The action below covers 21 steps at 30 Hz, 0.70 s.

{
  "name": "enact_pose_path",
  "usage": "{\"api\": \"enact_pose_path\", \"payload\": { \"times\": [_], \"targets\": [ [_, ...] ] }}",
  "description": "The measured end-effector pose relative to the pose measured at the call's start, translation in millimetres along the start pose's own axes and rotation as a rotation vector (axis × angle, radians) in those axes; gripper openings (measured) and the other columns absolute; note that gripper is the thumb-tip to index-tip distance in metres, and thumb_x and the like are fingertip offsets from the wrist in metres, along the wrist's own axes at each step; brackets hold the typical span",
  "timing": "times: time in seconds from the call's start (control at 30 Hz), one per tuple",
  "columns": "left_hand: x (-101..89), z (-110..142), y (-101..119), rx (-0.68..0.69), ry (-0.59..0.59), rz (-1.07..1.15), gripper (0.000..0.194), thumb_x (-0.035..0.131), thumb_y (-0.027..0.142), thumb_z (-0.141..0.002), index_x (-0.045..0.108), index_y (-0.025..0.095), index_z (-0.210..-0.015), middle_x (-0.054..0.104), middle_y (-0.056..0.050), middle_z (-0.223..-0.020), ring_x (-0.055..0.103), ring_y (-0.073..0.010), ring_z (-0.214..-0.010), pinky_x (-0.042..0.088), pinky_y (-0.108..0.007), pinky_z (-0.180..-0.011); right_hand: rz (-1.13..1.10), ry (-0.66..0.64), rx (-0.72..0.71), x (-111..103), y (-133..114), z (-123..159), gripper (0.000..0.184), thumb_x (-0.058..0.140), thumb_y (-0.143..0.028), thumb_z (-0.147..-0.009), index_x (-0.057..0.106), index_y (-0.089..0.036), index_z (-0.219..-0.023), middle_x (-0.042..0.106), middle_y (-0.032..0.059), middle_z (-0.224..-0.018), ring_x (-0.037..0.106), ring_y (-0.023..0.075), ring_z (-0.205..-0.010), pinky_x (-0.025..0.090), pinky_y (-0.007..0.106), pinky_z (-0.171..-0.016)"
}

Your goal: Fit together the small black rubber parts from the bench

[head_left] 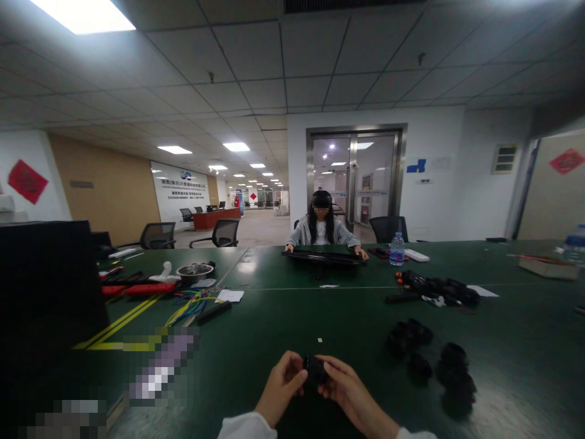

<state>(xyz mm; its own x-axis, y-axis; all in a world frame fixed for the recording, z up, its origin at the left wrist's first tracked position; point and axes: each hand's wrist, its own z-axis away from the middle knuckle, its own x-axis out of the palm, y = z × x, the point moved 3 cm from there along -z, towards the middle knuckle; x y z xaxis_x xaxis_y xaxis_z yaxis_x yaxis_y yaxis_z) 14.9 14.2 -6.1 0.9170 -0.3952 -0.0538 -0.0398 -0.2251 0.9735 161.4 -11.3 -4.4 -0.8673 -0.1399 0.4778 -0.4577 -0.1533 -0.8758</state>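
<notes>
Both my hands meet low in the middle of the view over a dark green table (292,317). Between them sits a small black round part (315,370). My left hand (283,384) curls its fingers round the part's left side. My right hand (345,387) pinches the part's right side with thumb and fingers. White sleeves show at both wrists. To the right on the table lie several similar black round parts (427,356), apart from my hands.
Across the table a person (322,228) sits with hands on a black flat unit (324,257). A water bottle (397,250), black tools (434,289), coloured wires (189,303), a metal bowl (195,271) and a black monitor (48,286) stand around.
</notes>
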Motion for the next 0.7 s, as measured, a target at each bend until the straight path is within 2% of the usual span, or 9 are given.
{"api": "enact_pose_path", "payload": {
  "times": [0.07, 0.13, 0.3, 0.47, 0.7],
  "targets": [
    [-1.5, 0, 0, 0.014, -0.009, 0.025, 0.039, 0.057, 0.042, -0.068, 0.047, 0.019, -0.098, 0.049, 0.0, -0.081, 0.051, -0.0076, -0.055, 0.036, -0.018, -0.046, 0.007, 0.006, -0.002, 0, 1, 0, 0.033, 0.064, -0.035, -0.062, 0.062, -0.016, -0.089, 0.063, 0.0046, -0.073, 0.056, 0.0108, -0.055, 0.038, 0.024, -0.054],
    [-2.8, 0, 0, 0.018, -0.025, 0.024, 0.043, 0.057, 0.041, -0.068, 0.047, 0.02, -0.104, 0.048, -0.001, -0.085, 0.051, -0.0083, -0.057, 0.037, -0.019, -0.048, 0.022, 0.0, -0.001, 1, 1, 0, 0.036, 0.065, -0.036, -0.061, 0.062, -0.016, -0.09, 0.063, 0.005, -0.073, 0.055, 0.0111, -0.056, 0.038, 0.025, -0.054],
    [-3.1, -1, -2, -0.003, -0.018, 0.01, 0.034, 0.055, 0.042, -0.071, 0.051, 0.014, -0.091, 0.051, 0.0, -0.072, 0.05, -0.008, -0.053, 0.037, -0.02, -0.048, 0.083, -0.021, -0.008, 5, -3, 3, 0.038, 0.065, -0.035, -0.061, 0.062, -0.016, -0.093, 0.063, 0.0056, -0.078, 0.056, 0.0114, -0.058, 0.037, 0.025, -0.055],
    [-1.6, -2, -4, -0.042, 0.032, -0.016, 0.031, 0.052, 0.045, -0.071, 0.046, 0.015, -0.072, 0.048, 0.004, -0.057, 0.047, -0.0076, -0.046, 0.035, -0.019, -0.045, 0.191, -0.045, -0.01, 7, -6, 7, 0.038, 0.063, -0.034, -0.063, 0.06, -0.018, -0.097, 0.062, 0.0061, -0.087, 0.056, 0.0123, -0.063, 0.038, 0.026, -0.058],
    [-2.0, -1, -6, -0.098, 0.041, -0.068, 0.036, 0.049, 0.051, -0.07, 0.042, 0.017, -0.067, 0.05, 0.005, -0.054, 0.047, -0.0082, -0.044, 0.033, -0.018, -0.042, 0.253, -0.08, -0.016, 11, -10, 11, 0.037, 0.062, -0.036, -0.064, 0.06, -0.019, -0.097, 0.061, 0.006, -0.09, 0.056, 0.0139, -0.067, 0.04, 0.028, -0.061]
  ]
}}
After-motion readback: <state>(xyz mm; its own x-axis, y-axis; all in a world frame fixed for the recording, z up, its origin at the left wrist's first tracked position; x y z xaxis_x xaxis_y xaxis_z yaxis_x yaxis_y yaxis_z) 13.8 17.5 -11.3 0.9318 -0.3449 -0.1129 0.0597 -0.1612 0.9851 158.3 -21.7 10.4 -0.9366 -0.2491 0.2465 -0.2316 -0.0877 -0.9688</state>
